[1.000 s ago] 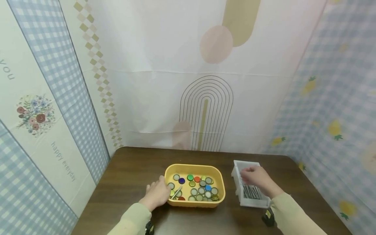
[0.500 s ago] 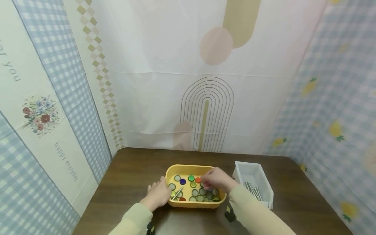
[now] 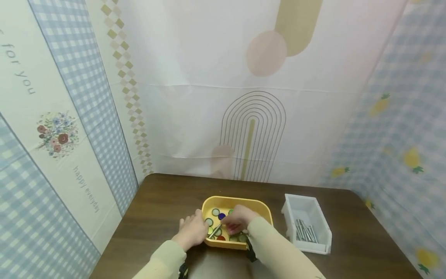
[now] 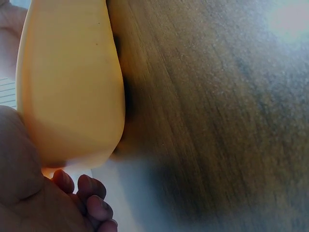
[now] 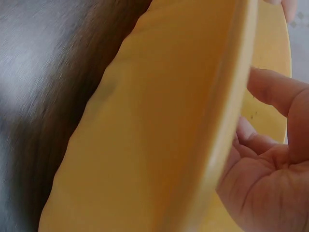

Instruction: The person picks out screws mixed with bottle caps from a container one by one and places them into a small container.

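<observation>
A yellow plastic basket holds several bottle caps in different colours. One thin silvery metal rod lies slanted among them at the basket's left front. My left hand grips the basket's left end. In the left wrist view its curled fingers show beyond the basket's end. My right hand reaches down inside the basket, fingertips by the rod's upper end; whether it pinches the rod or a cap is hidden. The right wrist view shows the thumb bent toward the fingers behind the basket wall.
To the right of the basket stands a white plastic bin with several silvery metal rods in its front part. Both containers rest on a dark brown wooden table. A patterned white cloth hangs behind.
My right hand has moved left, from above the white bin over the basket's right side and then down toward the rod. My left hand has stayed at the basket's left end.
</observation>
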A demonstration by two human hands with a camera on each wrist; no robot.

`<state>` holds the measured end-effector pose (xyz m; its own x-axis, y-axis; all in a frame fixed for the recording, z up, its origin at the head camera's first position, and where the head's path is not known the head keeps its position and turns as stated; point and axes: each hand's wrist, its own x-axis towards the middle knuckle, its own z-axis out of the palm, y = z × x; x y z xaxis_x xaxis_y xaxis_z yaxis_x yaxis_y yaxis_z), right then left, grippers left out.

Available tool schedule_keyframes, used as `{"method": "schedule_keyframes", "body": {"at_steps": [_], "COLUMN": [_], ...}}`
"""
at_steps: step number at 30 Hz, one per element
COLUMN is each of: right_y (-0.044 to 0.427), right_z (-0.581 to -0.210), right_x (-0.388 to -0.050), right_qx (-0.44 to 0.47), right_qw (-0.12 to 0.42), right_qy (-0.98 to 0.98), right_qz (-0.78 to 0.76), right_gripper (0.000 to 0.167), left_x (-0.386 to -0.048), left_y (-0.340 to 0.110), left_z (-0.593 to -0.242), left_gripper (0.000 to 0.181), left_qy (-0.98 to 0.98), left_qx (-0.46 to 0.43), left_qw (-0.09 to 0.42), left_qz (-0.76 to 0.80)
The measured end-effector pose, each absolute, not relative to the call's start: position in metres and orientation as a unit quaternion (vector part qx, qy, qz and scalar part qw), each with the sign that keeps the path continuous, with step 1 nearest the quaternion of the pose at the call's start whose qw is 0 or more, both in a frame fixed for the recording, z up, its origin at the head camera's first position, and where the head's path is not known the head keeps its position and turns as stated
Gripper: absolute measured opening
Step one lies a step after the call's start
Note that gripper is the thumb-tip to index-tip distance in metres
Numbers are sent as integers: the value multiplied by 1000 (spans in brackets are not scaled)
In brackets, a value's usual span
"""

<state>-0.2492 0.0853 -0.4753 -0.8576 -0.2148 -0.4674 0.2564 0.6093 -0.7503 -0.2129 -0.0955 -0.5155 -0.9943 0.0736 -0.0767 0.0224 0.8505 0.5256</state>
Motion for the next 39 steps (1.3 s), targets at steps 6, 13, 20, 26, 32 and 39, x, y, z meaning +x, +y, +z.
{"method": "schedule_keyframes", "body": {"at_steps": [6, 13, 20, 26, 32, 39], "right_y": [73, 66, 69, 77, 85, 89], "right_z": [-481, -494, -499, -501, -497, -493], "right_x": [-247, -250, -254, -256, -258, -257], "right_qx": [17, 22, 41, 39, 19, 28], "right_qw": [243, 216, 196, 195, 189, 203], "right_qy": [873, 882, 886, 880, 873, 844], "right_qz": [-423, -418, -419, -432, -450, -496], "right_gripper": [18, 15, 12, 17, 21, 18], "left_x": [-212, -211, -210, -209, -210, -215], "left_y": [-93, -91, -91, -93, -94, -94], "left_z": [-513, -512, -511, -511, -513, -518], "left_gripper": [25, 23, 24, 26, 27, 29], "left_qy": [961, 960, 961, 961, 960, 962], "left_qx": [34, 33, 30, 27, 22, 16], "left_qw": [39, 33, 32, 36, 39, 46], "left_qz": [270, 275, 274, 275, 275, 270]}}
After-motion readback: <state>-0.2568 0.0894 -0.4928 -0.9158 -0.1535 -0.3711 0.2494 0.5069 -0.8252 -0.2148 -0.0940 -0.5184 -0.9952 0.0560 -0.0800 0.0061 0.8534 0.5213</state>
